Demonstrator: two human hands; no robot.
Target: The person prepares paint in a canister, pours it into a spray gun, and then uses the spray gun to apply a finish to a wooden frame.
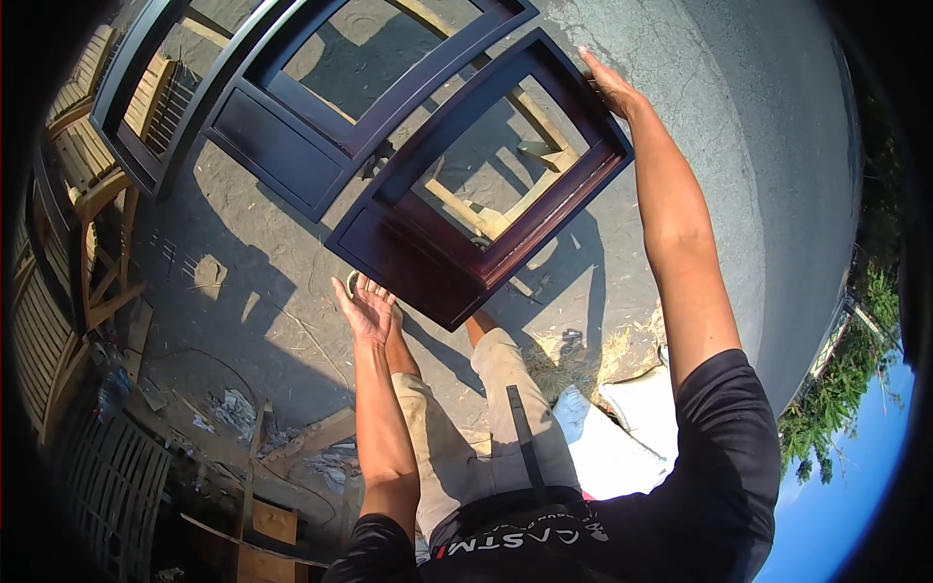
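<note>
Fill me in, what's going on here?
A person is handling a dark wooden frame outdoors. The right hand is at its far right edge; the left hand, palm open, is at its near-left edge, contact unclear. A similar dark frame stands just beyond, to the left.

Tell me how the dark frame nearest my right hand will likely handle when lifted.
The dark frame would probably stay stiff, since its edges look thick and rigid. It may feel heavier toward the solid panel, as the rest surrounds a large opening. Its glossy finish suggests it could slip somewhat in the grip.
</note>
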